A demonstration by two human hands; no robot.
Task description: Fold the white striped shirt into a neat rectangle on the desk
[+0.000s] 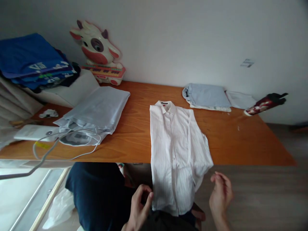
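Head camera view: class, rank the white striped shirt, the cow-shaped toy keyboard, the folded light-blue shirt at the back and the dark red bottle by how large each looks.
1. white striped shirt, though nearest the camera
2. folded light-blue shirt
3. cow-shaped toy keyboard, close to the second, so unsure
4. dark red bottle

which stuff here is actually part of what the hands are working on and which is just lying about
In hand:
white striped shirt, hanging over the table edge
left hand, touching its lower hem
right hand, open beside it

Lying about:
folded blue shirt
pale folded garment
cow toy keyboard
blue clothes stack
bottle on its side
wire hanger
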